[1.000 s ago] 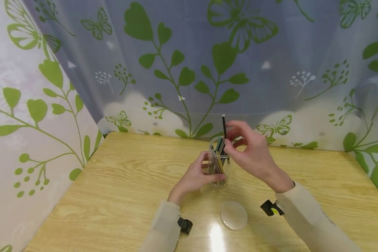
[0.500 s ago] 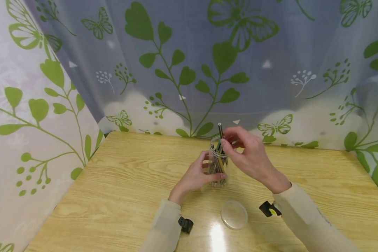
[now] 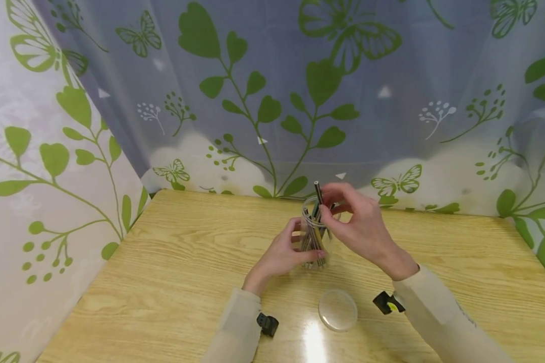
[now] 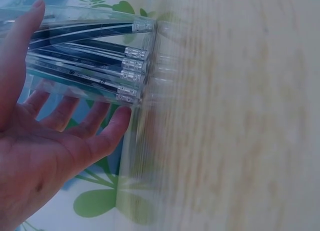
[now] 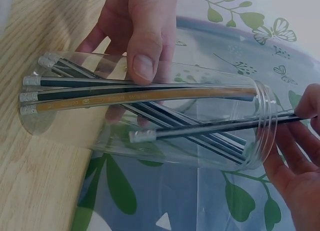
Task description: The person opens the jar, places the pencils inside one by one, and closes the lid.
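A clear plastic jar [image 5: 200,76] stands upright on the table, with several pencils inside, their silver eraser ends at the bottom. My left hand [image 3: 281,251] grips the jar from its left side; in the left wrist view the thumb and fingers [image 4: 112,128] curl around its wall. Over the jar's mouth, my right hand [image 3: 361,224] pinches a dark pencil [image 3: 318,191] near its upper end. The right wrist view shows that pencil's lower part inside the jar, its eraser end apart from the bottom. One yellow pencil [image 5: 150,95] lies among the dark ones.
A round clear lid [image 3: 338,310] lies on the wooden table [image 3: 186,262], in front of the jar. Behind the table's far edge hangs a blue-grey curtain [image 3: 272,101] with green leaves and butterflies. A pale patterned curtain [image 3: 50,161] is at the left.
My right hand has moved down and slightly left with the pencil, which now sits lower in the jar. The left hand and the jar have stayed in place.
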Demonstrator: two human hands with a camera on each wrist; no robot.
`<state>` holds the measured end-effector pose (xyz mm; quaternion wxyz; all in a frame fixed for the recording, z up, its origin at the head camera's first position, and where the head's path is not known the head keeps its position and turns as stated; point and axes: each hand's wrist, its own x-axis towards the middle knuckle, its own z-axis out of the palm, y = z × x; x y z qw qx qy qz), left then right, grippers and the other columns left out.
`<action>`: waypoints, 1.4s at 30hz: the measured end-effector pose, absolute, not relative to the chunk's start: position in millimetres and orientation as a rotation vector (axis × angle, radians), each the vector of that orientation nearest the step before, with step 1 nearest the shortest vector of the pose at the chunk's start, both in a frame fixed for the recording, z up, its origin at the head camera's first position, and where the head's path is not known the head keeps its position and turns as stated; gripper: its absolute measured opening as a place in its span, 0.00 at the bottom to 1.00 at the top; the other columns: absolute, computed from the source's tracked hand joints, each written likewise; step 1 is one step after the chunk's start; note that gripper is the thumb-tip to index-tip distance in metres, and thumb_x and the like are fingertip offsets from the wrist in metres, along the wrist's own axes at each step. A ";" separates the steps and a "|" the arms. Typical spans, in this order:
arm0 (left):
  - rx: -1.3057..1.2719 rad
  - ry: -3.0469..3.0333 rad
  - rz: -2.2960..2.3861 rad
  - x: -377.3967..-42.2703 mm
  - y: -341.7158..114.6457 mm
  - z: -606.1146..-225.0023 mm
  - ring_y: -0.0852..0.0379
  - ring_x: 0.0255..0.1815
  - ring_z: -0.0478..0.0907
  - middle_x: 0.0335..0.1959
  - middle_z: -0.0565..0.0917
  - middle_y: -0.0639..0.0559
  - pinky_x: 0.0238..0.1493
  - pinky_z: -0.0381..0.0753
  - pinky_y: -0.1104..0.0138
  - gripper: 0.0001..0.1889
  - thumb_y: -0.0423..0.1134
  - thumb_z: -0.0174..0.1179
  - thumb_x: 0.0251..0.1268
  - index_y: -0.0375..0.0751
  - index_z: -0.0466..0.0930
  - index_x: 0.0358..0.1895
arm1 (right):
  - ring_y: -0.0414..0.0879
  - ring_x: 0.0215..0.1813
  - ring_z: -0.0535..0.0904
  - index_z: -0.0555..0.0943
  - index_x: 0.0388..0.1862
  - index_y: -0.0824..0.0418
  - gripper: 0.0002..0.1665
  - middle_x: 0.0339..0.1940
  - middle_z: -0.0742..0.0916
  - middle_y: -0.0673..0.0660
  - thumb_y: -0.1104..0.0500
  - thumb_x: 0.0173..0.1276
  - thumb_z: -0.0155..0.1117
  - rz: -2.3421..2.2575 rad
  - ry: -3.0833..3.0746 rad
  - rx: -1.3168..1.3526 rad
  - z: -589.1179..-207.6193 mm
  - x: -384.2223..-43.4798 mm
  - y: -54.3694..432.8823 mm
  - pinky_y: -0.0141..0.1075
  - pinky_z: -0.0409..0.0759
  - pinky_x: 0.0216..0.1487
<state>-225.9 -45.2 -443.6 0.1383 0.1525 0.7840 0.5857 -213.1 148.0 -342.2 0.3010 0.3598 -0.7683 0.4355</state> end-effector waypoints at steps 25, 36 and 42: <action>0.445 2.243 1.712 -223.8 -47.2 -447.3 0.45 0.73 0.71 0.72 0.68 0.59 0.68 0.78 0.51 0.40 0.57 0.77 0.55 0.75 0.64 0.69 | 0.39 0.30 0.83 0.83 0.52 0.65 0.18 0.31 0.88 0.54 0.73 0.63 0.67 0.995 -2.078 1.007 -345.7 -213.9 146.5 0.30 0.84 0.31; 0.455 2.230 1.715 -223.6 -47.4 -447.8 0.44 0.74 0.70 0.73 0.68 0.59 0.68 0.78 0.51 0.40 0.56 0.76 0.57 0.75 0.63 0.70 | 0.40 0.33 0.84 0.85 0.46 0.64 0.15 0.33 0.89 0.53 0.73 0.60 0.70 0.953 -2.076 0.971 -346.6 -209.8 147.7 0.22 0.81 0.39; 0.453 2.236 1.717 -224.5 -47.4 -448.1 0.44 0.73 0.70 0.73 0.68 0.59 0.68 0.78 0.51 0.40 0.55 0.76 0.56 0.74 0.62 0.70 | 0.42 0.34 0.86 0.84 0.41 0.65 0.13 0.34 0.90 0.55 0.74 0.57 0.71 0.913 -2.070 0.965 -344.1 -210.4 152.8 0.32 0.85 0.38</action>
